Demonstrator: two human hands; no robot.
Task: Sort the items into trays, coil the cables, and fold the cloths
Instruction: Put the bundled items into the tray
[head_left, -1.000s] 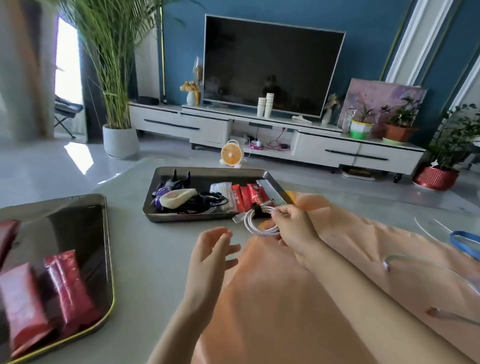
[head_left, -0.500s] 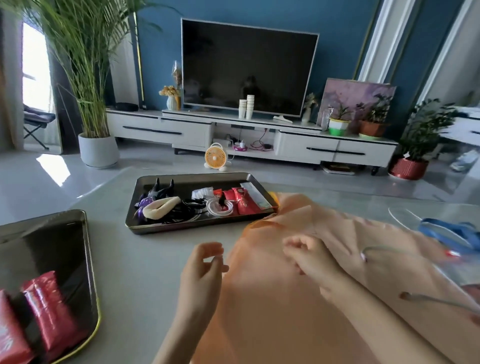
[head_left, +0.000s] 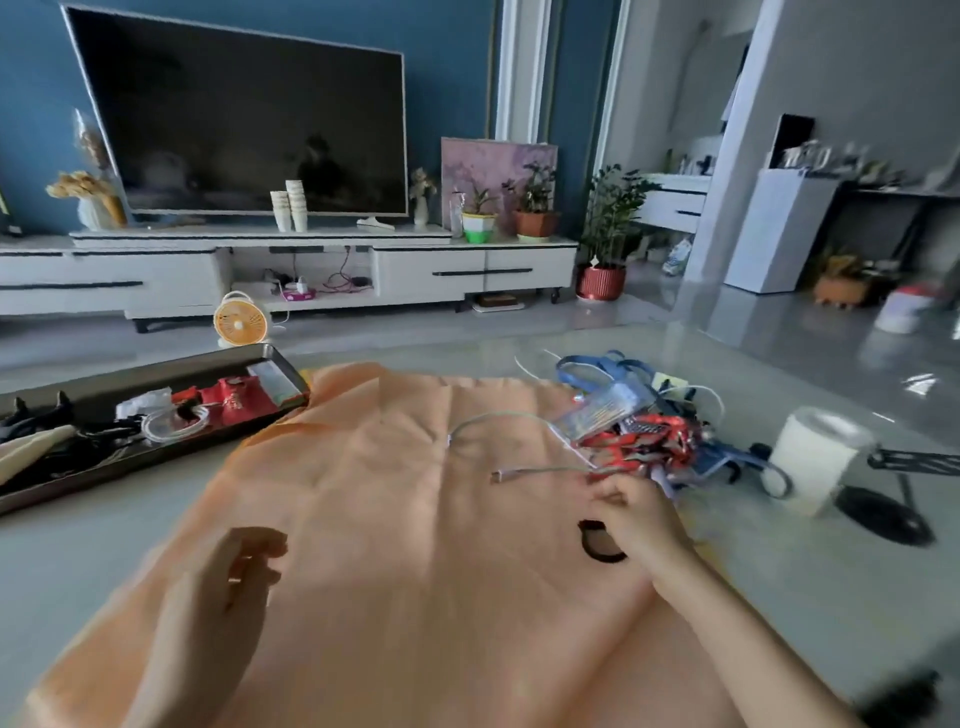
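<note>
Partly done: tray, well left of your left hand, has coiled cable + packets. Left to do: loose cable, mixed pile just ahead of right hand, and orange cloth, unfolded under both hands. L loosely curled, empty; R curled, grip unclear. Black ring beside R.

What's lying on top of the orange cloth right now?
One pale thin cable, another nearer, a black ring-shaped band beside the right hand, a red-and-blue pile at its right edge. Whatever lies under the orange cloth is hidden.
</note>
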